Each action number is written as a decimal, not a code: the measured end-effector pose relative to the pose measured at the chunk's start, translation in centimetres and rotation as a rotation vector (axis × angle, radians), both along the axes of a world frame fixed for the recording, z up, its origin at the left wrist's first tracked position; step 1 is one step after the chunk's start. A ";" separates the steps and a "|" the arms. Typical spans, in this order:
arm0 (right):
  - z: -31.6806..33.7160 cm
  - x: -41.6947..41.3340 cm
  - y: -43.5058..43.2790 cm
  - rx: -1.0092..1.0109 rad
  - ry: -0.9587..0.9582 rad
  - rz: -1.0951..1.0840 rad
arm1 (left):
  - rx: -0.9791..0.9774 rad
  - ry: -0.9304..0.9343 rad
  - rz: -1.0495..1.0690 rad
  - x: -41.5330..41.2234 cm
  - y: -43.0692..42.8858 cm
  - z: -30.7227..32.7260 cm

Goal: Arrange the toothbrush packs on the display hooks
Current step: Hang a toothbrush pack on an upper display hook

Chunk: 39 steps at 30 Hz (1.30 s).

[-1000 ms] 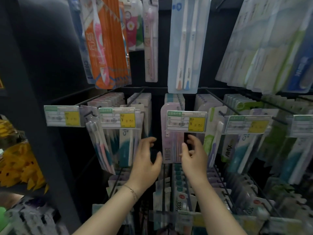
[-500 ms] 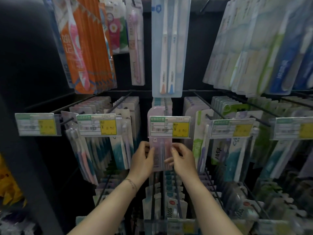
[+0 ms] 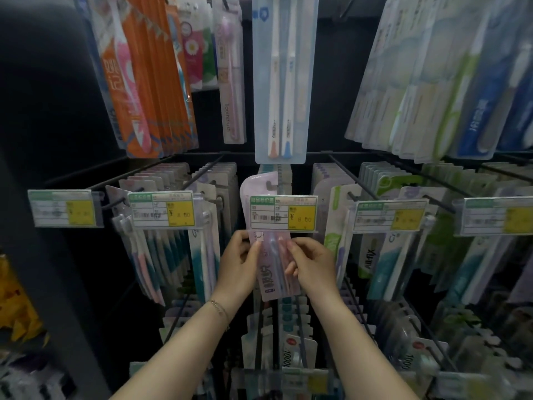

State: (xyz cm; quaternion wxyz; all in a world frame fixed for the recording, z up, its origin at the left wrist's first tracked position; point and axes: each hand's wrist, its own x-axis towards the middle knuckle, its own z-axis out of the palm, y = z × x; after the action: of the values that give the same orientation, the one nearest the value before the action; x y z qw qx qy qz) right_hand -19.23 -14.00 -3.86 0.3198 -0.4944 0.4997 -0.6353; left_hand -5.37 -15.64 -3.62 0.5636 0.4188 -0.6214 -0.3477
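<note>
A pale pink toothbrush pack (image 3: pixel 272 269) hangs at the front of the middle display hook (image 3: pixel 278 180), its top behind a green and yellow price tag (image 3: pixel 283 212). My left hand (image 3: pixel 239 265) grips the pack's left edge, thumb on its front. My right hand (image 3: pixel 313 264) pinches its right edge with fingers curled over the front. More packs of the same row sit behind it on the hook.
Neighbouring hooks carry teal packs (image 3: pixel 161 249) to the left and green and white packs (image 3: pixel 375 249) to the right, each with a price tag. Orange packs (image 3: pixel 150 76) and a light blue twin pack (image 3: pixel 284 79) hang above. Lower hooks hold more packs (image 3: pixel 291 356).
Both hands came together from apart onto the pink pack and now hold its two edges. The view has shifted closer to the middle hook.
</note>
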 end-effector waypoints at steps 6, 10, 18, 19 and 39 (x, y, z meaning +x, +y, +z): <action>0.4 -0.9 1.2 0.037 0.169 0.079 | 0.051 0.051 0.034 0.3 1.5 -1.3; 0.5 -1.3 2.8 0.051 0.218 0.188 | 0.023 0.121 0.012 0.4 3.9 -2.3; -0.5 -1.2 5.6 0.056 0.203 0.301 | 0.059 0.079 0.066 0.8 7.6 -3.0; -0.5 -1.1 6.0 0.069 0.198 0.309 | 0.056 0.086 0.065 0.9 8.0 -3.0; -2.3 -1.8 14.9 0.174 0.116 0.145 | 0.143 0.063 -0.206 0.8 14.1 -3.3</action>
State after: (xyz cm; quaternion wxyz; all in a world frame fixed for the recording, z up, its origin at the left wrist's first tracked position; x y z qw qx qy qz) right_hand -21.02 0.95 -6.17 0.3771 -0.5355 0.5336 -0.5351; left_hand -4.62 -1.56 -6.96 0.5128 0.3807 -0.6165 -0.4604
